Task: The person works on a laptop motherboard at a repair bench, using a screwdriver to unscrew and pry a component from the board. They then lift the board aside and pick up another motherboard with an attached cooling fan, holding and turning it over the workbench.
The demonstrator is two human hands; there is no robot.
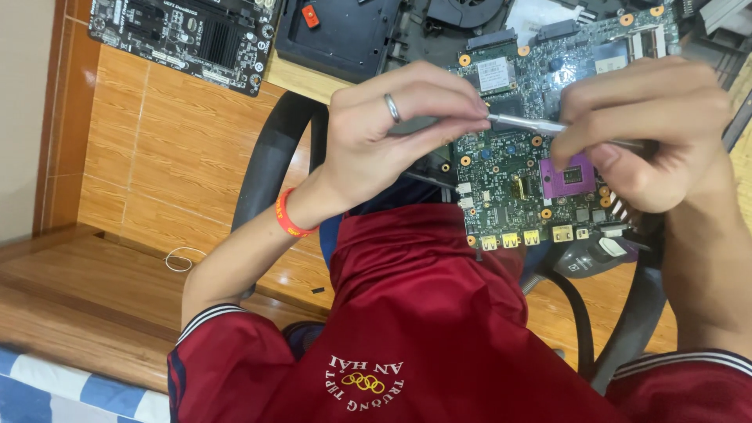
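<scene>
A green laptop motherboard (513, 184) with a purple processor socket (569, 176) hangs over the desk edge above my lap. My left hand (399, 125), wearing a silver ring and an orange wristband, pinches one end of a thin silver metal tool (525, 121). My right hand (650, 125) closes around the tool's other end, just above the socket. The tool lies across the board's middle. My fingers hide part of the board.
A black motherboard (184, 35) lies at the desk's far left. A black laptop base (352, 35) sits behind the green board. A black chair armrest (270, 157) curves below my left arm. Tiled floor (157, 157) and a wooden ledge lie left.
</scene>
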